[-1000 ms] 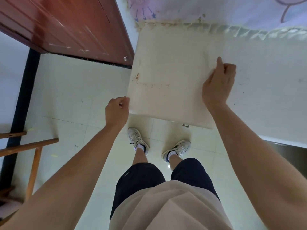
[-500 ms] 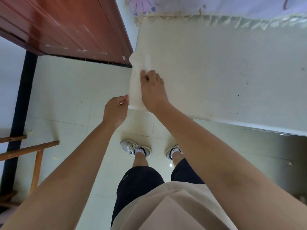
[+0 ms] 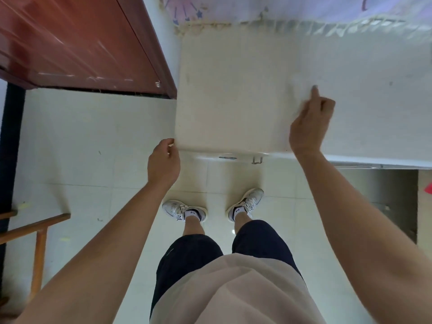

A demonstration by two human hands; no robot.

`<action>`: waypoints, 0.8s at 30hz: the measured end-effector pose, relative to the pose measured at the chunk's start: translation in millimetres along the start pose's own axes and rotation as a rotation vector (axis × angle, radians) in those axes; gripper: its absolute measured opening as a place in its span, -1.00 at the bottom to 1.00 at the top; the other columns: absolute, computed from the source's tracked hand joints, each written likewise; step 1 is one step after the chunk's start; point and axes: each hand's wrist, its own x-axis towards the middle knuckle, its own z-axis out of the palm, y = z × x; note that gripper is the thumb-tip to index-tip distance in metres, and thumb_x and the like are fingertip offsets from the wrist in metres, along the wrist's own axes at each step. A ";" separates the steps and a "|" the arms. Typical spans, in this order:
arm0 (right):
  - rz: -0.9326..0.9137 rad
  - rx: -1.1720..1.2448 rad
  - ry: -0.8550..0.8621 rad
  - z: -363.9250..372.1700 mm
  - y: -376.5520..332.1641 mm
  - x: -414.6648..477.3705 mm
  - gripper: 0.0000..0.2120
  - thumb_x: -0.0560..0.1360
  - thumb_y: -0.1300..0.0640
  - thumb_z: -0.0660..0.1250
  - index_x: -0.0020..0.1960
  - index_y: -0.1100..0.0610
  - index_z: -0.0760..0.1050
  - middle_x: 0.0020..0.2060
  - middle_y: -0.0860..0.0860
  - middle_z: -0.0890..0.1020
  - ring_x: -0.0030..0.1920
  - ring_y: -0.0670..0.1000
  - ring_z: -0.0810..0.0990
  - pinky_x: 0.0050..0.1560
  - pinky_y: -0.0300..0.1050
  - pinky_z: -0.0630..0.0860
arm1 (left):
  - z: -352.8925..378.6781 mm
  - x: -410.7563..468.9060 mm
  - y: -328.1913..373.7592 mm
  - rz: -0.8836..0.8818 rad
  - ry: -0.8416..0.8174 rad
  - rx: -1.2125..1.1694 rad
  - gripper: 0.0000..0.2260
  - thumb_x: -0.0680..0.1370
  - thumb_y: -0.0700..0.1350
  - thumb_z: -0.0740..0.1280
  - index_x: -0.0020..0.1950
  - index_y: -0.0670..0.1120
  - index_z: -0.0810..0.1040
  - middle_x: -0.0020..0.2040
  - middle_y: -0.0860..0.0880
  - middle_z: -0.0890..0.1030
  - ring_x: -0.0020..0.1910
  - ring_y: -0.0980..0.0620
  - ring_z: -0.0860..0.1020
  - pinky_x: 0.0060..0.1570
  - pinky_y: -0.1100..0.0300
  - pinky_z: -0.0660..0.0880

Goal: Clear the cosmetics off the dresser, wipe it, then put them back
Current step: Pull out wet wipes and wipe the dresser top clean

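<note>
White surface [image 3: 374, 101] carries one cream cloth [image 3: 233, 94], spread flat over its left end, near edge flush with the front rim, fringed far edge against the patterned fabric [image 3: 280, 8] behind.

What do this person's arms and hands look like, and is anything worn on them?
Both arms are bare along all that shows; no sleeve is visible on either forearm. The left hand and right hand wear no gloves, and no watch, bracelet or ring can be seen. Lower down are a light beige top and dark navy shorts.
</note>
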 end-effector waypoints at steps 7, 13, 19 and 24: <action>0.531 -0.513 -0.096 -22.0 49.7 -16.8 -0.52 0.58 0.24 0.08 0.49 0.22 0.21 0.28 0.25 0.39 0.24 0.28 0.39 0.20 0.10 0.30 | 6.8 -1.3 3.3 -0.086 0.026 -0.168 -0.77 0.60 -0.11 0.14 0.05 -0.06 0.58 -0.02 -0.01 0.63 0.05 -0.08 0.59 0.07 -0.02 0.53; -0.254 -0.315 -0.456 54.2 -86.8 -98.6 -0.39 0.44 0.35 0.17 0.50 0.22 0.25 0.19 0.26 0.43 0.11 0.26 0.42 0.11 0.07 0.34 | -13.3 1.9 10.7 -0.229 -0.092 -0.358 -0.81 0.58 -0.14 0.21 -0.02 -0.03 0.63 -0.12 0.04 0.63 -0.12 0.07 0.55 -0.14 0.14 0.47; -0.331 0.113 -0.318 40.8 -104.1 -68.4 -0.62 0.47 0.39 0.22 0.26 0.23 0.54 -0.02 0.20 0.47 -0.04 0.16 0.47 0.02 -0.06 0.45 | -22.4 2.0 11.1 -0.256 -0.146 -0.408 -0.78 0.57 -0.19 0.20 0.07 -0.08 0.62 -0.05 -0.03 0.64 -0.10 0.06 0.55 -0.18 0.18 0.47; 0.311 -0.191 -0.053 -11.0 11.3 -37.5 -0.69 0.61 0.25 0.12 0.31 0.27 0.44 0.07 0.12 0.45 0.06 0.05 0.41 0.13 -0.08 0.33 | -16.9 6.7 6.9 -0.219 -0.106 -0.376 -0.63 0.52 -0.33 0.10 0.11 -0.09 0.64 -0.07 0.00 0.63 -0.12 0.10 0.53 -0.23 0.24 0.48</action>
